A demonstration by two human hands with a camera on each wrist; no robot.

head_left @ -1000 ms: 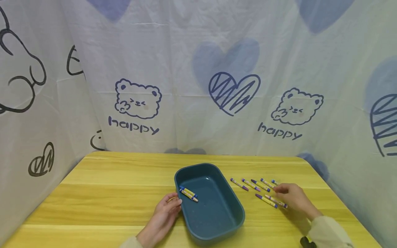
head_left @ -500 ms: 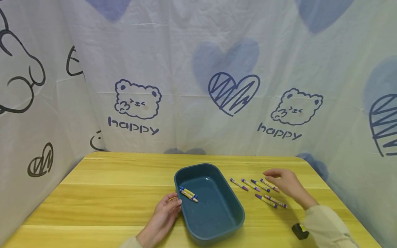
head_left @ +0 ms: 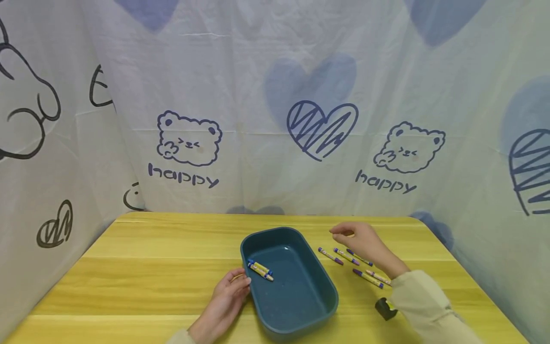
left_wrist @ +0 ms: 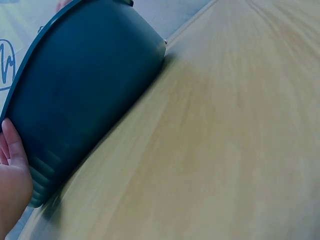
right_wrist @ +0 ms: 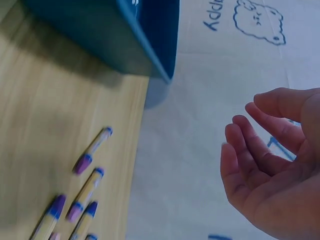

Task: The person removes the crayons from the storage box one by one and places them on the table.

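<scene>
A dark teal plastic bin (head_left: pixel 296 291) stands mid-table, with two crayons (head_left: pixel 260 270) side by side against its left wall. My left hand (head_left: pixel 227 296) rests relaxed against the bin's left side, fingertips right at the rim; the left wrist view shows its fingers (left_wrist: pixel 15 145) against the outer wall. To the right of the bin lie several crayons (head_left: pixel 368 278) with purple, pink and blue ends. Over the far end of that group hovers my right hand (head_left: pixel 361 241), thumb and forefinger close together. Its fingers are loosely bent and nothing shows between them in the right wrist view.
The yellow wood-grain table (head_left: pixel 163 272) backs onto a white cloth (head_left: pixel 249 95) printed with hearts and bears, which also hangs at both sides. A small black device (head_left: pixel 385 309) sits by my right sleeve (head_left: pixel 425 306). My right forearm covers part of the crayon area.
My right hand has moved left and away from me, from the right end of the crayons toward the bin's far right corner. The left hand and bin stay put.
</scene>
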